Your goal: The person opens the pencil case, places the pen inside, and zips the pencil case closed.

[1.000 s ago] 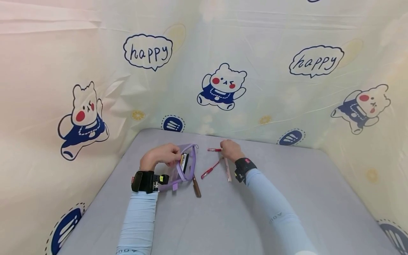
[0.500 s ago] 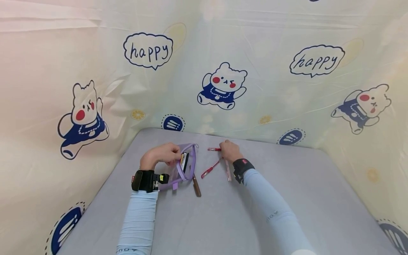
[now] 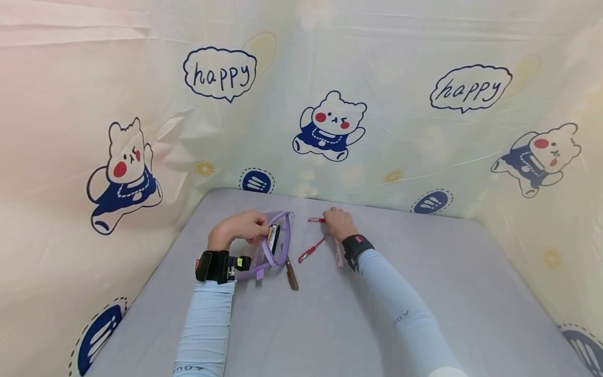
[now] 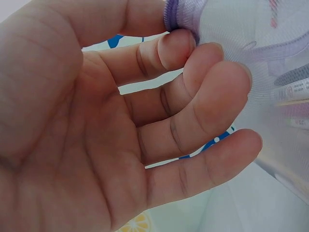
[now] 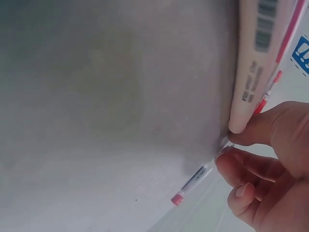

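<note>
With thumb and index finger, my left hand (image 3: 242,225) pinches the purple-trimmed rim of a see-through mesh pencil case (image 3: 286,238). Several pens or similar sticks (image 3: 272,240) show at the case's mouth; the left wrist view shows them through the mesh (image 4: 294,92). My right hand (image 3: 340,222) pinches a red-ended clear-barrelled pen (image 5: 193,179) low at the table; its middle is hidden by the fingers. Close beside that hand lies a pale pink stick with a barcode (image 5: 256,63), its kind unclear. A second red pen (image 3: 311,251) lies between the hands.
A brown-handled thing (image 3: 292,276) lies at the case's near side, its far end partly hidden. All of this rests on a grey tabletop (image 3: 400,272). A printed curtain (image 3: 367,63) hangs behind and at both sides.
My right wrist has shifted slightly left and inward. The left hand stays on the case rim, and the loose things lie where they were.
</note>
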Motion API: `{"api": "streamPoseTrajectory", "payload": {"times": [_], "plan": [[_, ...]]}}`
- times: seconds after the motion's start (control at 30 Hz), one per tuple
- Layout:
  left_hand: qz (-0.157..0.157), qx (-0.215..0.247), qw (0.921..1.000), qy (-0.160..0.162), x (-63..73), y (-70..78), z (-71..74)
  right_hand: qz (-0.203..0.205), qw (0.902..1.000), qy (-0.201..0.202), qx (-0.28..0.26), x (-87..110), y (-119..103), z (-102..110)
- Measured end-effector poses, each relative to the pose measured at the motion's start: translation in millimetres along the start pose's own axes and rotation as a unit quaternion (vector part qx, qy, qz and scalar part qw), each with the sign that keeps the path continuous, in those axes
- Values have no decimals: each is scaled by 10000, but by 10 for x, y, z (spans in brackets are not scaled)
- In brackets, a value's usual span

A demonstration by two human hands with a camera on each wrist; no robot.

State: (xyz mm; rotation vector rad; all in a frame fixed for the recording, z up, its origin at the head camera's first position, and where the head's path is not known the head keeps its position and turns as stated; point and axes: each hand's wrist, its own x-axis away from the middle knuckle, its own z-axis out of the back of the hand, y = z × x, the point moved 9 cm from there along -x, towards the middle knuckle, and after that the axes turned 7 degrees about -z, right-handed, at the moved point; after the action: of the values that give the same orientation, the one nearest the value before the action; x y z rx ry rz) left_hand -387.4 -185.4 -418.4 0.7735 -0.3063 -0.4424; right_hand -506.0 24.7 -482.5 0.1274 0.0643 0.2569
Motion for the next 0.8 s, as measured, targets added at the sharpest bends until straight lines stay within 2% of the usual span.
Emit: {"api": "streamPoseTrajectory", "payload": {"times": [0.57, 0.8], "plan": [[22, -111, 9999, -10, -12, 25, -17, 63, 9997, -124, 183, 31, 2, 4], [24, -107, 9999, -14, -10, 26, -13, 101, 9999, -95, -84, 38, 64, 81]]}}
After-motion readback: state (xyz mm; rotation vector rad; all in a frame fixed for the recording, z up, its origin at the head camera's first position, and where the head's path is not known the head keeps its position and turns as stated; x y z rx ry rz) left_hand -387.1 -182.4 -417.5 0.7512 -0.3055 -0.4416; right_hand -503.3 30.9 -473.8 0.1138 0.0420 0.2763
